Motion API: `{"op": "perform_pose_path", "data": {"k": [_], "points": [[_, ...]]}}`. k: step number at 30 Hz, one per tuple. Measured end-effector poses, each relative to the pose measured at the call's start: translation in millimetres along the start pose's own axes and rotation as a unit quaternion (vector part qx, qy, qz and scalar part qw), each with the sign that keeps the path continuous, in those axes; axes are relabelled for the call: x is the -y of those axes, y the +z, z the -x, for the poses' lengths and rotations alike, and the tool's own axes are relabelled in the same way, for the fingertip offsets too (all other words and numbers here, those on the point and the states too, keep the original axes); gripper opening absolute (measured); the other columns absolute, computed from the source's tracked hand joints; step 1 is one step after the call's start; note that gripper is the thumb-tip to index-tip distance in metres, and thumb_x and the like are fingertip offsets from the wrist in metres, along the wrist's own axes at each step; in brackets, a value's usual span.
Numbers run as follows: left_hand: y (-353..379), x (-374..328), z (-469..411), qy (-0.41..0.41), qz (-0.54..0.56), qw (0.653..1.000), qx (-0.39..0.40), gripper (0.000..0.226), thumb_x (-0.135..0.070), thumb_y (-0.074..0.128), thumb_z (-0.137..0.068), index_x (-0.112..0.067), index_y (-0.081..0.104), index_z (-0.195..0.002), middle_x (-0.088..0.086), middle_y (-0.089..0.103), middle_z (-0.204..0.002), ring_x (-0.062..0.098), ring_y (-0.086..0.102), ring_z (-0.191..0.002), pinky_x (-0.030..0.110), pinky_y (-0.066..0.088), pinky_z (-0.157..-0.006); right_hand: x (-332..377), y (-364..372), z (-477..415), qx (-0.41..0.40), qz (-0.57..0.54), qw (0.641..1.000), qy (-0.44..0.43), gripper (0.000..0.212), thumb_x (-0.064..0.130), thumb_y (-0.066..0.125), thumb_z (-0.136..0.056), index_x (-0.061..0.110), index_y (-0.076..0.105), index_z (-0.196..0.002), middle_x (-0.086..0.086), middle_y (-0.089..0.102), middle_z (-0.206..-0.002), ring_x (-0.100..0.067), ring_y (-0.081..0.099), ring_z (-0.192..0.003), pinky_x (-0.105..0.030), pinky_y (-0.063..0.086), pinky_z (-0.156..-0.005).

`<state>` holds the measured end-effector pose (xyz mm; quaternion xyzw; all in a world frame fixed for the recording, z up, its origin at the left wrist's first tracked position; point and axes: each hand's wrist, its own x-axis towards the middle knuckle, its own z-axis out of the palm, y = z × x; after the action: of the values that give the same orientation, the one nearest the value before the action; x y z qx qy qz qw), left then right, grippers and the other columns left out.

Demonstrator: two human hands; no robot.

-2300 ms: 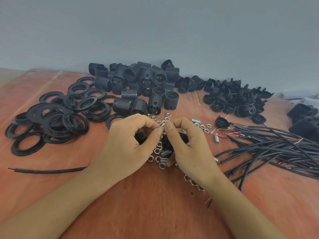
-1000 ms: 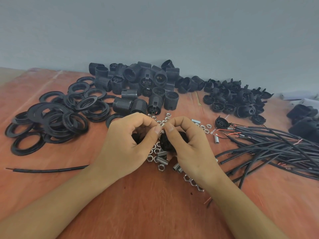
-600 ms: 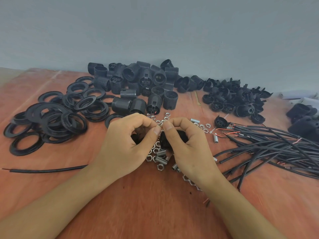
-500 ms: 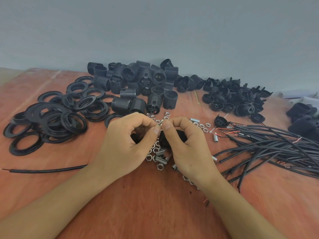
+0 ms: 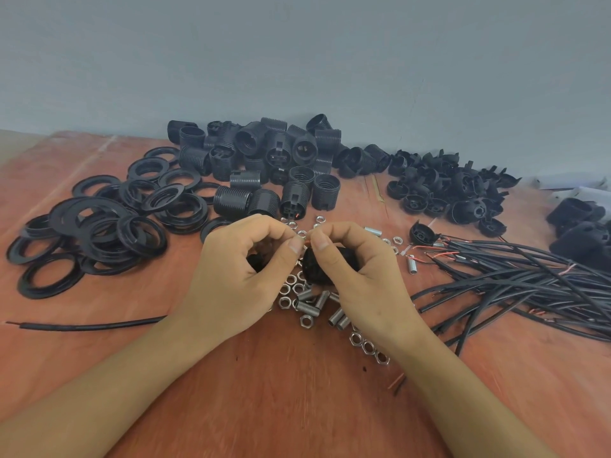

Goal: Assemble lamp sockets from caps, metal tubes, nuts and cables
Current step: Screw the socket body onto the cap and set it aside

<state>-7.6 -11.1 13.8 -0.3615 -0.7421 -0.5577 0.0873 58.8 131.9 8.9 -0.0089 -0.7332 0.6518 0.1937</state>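
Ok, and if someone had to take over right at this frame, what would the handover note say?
Left hand: fingers curled round a black part, fingertips pinching something too small to name.
Right hand: grips a black cap; a thin red wire shows between the two thumbs.
Supplies: nuts and threaded tubes under the hands, cable bundle to the right, socket bodies and caps at the back, rings to the left.
Done: cannot tell, the hands hide this piece.
Left to do: finish it, then work through the piles.
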Motion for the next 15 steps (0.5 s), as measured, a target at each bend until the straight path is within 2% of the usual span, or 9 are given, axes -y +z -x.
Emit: {"op": "perform_pose_path", "data": {"k": [7, 11, 15], "points": [[-0.4, 0.5, -0.2, 0.001, 0.002, 1.000, 0.000, 0.012, -0.020, 0.061, -0.087, -0.013, 0.069, -0.083, 0.003, 0.067, -0.073, 0.021, 0.063, -0.067, 0.041, 0.048, -0.063, 0.2, -0.4, 0.1, -0.007, -0.002, 1.000, 0.006, 0.012, 0.032, 0.062, -0.089, 0.022, 0.069, -0.088, 0.010, 0.069, -0.079, -0.007, 0.064, -0.078, -0.039, 0.055, -0.081], [0.7, -0.4, 0.4, 0.007, -0.002, 1.000, 0.001, 0.011, -0.020, 0.062, -0.087, -0.013, 0.069, -0.083, 0.000, 0.066, -0.073, 0.019, 0.062, -0.069, 0.037, 0.049, -0.064, -1.0, 1.2, 0.3, -0.023, 0.028, 0.999, 0.011, 0.012, 0.023, 0.060, -0.096, 0.015, 0.067, -0.091, 0.006, 0.068, -0.083, -0.010, 0.064, -0.081, -0.043, 0.056, -0.083], [1.6, -1.1, 0.0, 0.010, -0.003, 1.000, 0.003, 0.011, -0.020, 0.061, -0.088, -0.013, 0.069, -0.084, -0.001, 0.066, -0.074, 0.018, 0.063, -0.070, 0.035, 0.050, -0.065, 0.2, 3.6, 0.4, -0.027, 0.051, 0.998, 0.004, 0.019, 0.030, 0.055, -0.096, 0.014, 0.065, -0.090, 0.010, 0.064, -0.079, -0.006, 0.060, -0.076, -0.034, 0.054, -0.076]]}}
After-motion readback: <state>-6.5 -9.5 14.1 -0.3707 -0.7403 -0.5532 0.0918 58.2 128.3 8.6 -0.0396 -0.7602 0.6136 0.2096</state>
